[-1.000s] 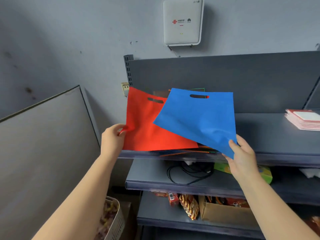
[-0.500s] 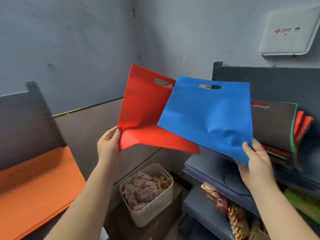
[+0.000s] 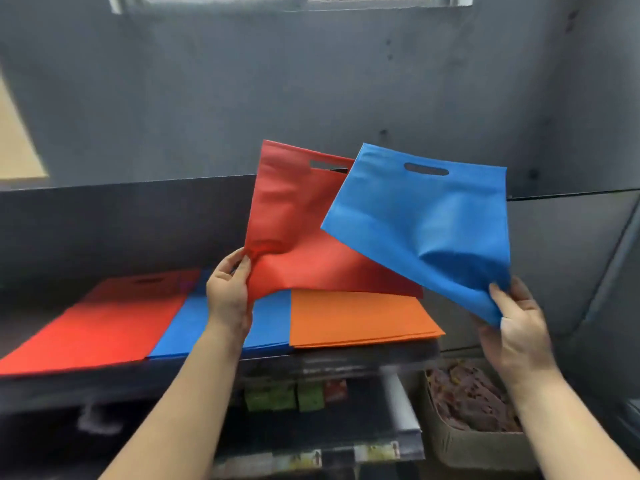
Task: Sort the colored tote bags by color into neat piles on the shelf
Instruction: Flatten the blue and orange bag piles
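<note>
Pinching a lower corner each, the left hand (image 3: 228, 292) holds the red tote bag (image 3: 294, 233) and the right hand (image 3: 516, 323) the blue tote bag (image 3: 429, 216), both aloft above the orange pile (image 3: 356, 317). Matching red pile (image 3: 100, 320) and blue pile (image 3: 187, 323) lie left of it, nearer the left hand.

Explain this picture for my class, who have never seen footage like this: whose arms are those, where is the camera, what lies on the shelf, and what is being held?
There is no machine here. A person wears a camera on the head, so you look forward and down along their own arms. The left hand pinches the edge of a red bag. The right hand grips a corner of a blue bag. Both bags are held up in the air. On the dark shelf below lie three flat piles side by side: a red pile, a blue pile and an orange pile. A basket stands lower right; its contents are too blurred to name.
</note>
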Demonstrator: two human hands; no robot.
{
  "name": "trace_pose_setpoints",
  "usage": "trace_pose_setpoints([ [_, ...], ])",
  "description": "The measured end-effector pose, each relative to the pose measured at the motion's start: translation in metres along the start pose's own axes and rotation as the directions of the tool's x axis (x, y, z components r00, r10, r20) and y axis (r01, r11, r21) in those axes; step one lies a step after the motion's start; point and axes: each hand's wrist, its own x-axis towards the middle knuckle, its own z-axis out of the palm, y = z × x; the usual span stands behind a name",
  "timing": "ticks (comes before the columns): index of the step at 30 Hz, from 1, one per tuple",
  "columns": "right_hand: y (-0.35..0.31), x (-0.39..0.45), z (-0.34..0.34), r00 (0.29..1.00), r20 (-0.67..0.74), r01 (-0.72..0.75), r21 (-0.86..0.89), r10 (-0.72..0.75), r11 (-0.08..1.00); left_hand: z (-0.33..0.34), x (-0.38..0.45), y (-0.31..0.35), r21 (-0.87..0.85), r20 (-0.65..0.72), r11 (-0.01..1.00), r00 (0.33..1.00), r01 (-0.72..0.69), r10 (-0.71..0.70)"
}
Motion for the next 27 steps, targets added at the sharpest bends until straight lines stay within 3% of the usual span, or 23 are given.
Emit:
trace_pose_setpoints([
  [8,0.099,-0.051,0.133,0.970,0.201,-0.149,0.045,0.137,0.988,-0.165,0.037,0.080,0.093,-0.152,0.993,0.984,-0.076,0.090],
  [14,0.156,-0.076,0.210,0.952,0.250,-0.188,0.034,0.174,0.981,-0.257,0.070,0.112,0.190,-0.229,0.980,0.968,-0.055,0.099],
  [23,0.215,-0.074,0.275,0.931,0.290,-0.227,-0.012,0.221,0.974,-0.332,0.133,0.106,0.374,-0.245,0.924,0.969,0.076,0.020],
  [27,0.234,-0.061,0.286,0.917,0.325,-0.236,-0.028,0.232,0.971,-0.349,0.163,0.096,0.522,-0.206,0.840,0.977,0.151,-0.048],
])
